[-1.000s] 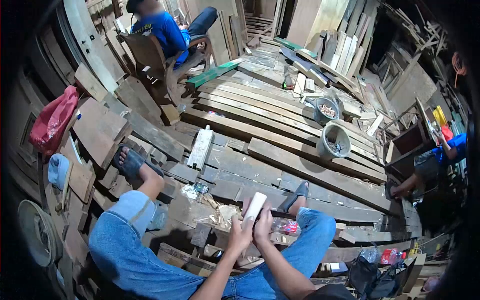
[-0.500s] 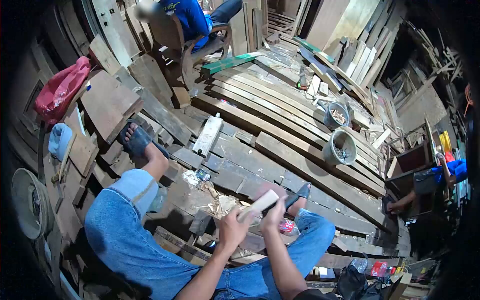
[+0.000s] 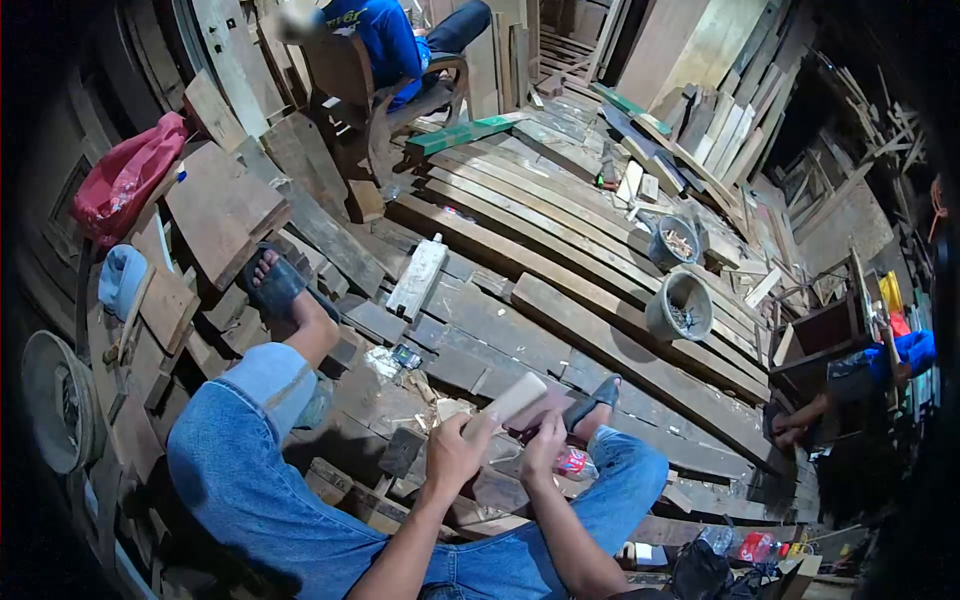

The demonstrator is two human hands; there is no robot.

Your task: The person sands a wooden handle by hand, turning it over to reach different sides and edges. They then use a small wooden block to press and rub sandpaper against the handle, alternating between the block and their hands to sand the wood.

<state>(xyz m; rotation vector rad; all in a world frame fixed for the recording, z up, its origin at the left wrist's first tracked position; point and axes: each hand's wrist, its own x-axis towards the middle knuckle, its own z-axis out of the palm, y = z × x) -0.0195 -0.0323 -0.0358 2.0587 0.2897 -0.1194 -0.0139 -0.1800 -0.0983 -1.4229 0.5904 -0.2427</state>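
In the head view, my left hand (image 3: 455,455) is closed round the lower end of a pale wooden block (image 3: 518,397), which slants up to the right above my lap. My right hand (image 3: 545,447) has its fingers closed on a reddish-brown flat piece (image 3: 545,405), partly behind the pale block. The two pieces overlap, and I cannot tell whether they touch. A plastic bottle with a red label (image 3: 573,461) lies just right of my right hand. Wood scraps (image 3: 453,408) lie beyond my left hand.
Long planks (image 3: 600,330) cross the floor ahead. Two buckets, one with metal bits (image 3: 680,305) and one with wood bits (image 3: 676,243), stand on the right. A whitish box (image 3: 417,277) lies ahead. One person (image 3: 375,40) sits at the top; another (image 3: 910,355) is at the far right.
The pale block and my left hand have moved slightly left and up. My right hand has shifted a little down, and the reddish-brown piece now shows lower, to the right of the block.
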